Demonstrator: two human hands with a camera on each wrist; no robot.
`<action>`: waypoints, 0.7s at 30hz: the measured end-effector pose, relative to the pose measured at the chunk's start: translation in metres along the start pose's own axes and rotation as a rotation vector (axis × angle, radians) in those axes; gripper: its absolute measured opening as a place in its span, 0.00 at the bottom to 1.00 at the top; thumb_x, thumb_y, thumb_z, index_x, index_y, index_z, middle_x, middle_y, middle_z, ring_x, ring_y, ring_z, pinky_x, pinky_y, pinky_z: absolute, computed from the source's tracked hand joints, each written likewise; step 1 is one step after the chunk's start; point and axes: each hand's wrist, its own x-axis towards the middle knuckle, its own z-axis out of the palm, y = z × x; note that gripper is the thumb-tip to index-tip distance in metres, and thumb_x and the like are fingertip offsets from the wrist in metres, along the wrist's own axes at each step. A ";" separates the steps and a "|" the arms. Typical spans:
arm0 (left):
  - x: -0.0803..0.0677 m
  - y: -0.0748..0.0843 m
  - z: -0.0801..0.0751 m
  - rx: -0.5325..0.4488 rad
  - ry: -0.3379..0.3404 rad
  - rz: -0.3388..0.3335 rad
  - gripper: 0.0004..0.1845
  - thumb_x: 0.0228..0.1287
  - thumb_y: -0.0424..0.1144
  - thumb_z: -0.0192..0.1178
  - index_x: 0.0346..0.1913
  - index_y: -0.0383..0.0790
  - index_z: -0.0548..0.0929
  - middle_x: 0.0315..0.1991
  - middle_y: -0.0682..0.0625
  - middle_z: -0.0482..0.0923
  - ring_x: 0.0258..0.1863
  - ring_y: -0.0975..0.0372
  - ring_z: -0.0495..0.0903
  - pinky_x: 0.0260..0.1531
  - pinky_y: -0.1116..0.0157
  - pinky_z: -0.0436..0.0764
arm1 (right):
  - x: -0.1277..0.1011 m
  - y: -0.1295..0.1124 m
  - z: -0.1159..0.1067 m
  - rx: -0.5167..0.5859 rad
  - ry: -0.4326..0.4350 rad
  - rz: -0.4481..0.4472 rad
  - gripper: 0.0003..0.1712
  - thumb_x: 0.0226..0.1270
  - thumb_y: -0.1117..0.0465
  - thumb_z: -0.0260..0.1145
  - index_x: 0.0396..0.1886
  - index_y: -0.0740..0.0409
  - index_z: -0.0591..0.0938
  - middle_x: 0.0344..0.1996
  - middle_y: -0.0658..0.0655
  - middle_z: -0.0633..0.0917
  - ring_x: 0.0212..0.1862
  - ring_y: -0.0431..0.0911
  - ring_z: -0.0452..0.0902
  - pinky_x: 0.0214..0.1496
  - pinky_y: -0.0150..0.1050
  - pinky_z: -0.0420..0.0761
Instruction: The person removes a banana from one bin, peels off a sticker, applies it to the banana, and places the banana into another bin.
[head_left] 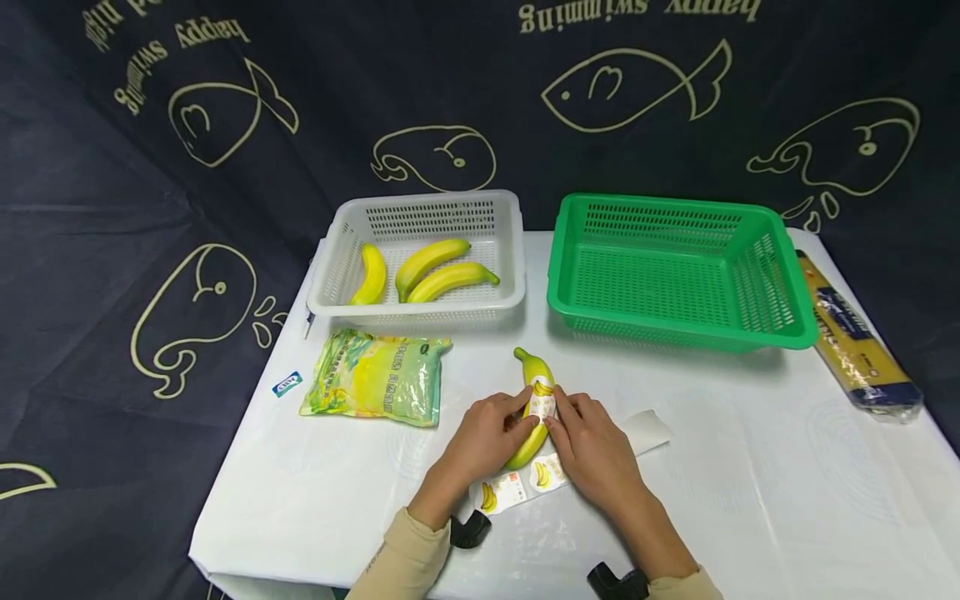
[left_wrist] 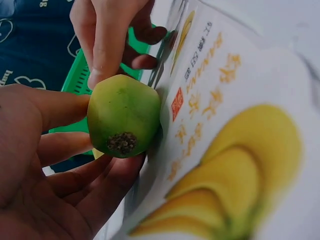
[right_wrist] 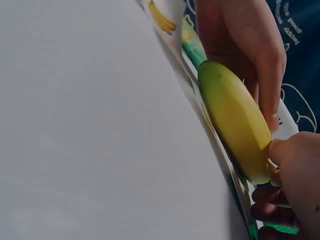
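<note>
The left hand [head_left: 486, 432] and right hand [head_left: 597, 448] are clamping a banana [head_left: 529, 445] around its label [head_left: 542, 402], a sticker strip [head_left: 512, 490] lying just nearside, white basket [head_left: 420, 311] and green basket [head_left: 648, 283] standing beyond, the tabletop [head_left: 750, 450] stretching rightward to its edge.

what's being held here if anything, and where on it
A curved, yellow-green banana is held around its middle between the left hand and right hand, where a white, rounded, printed label sits.
</note>
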 end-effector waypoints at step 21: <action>-0.001 -0.004 0.001 -0.062 0.003 -0.040 0.25 0.66 0.48 0.60 0.64 0.45 0.75 0.29 0.59 0.76 0.26 0.69 0.73 0.28 0.71 0.74 | -0.019 0.001 -0.022 0.188 -0.063 0.020 0.26 0.68 0.50 0.63 0.63 0.54 0.76 0.51 0.47 0.79 0.49 0.39 0.74 0.49 0.43 0.77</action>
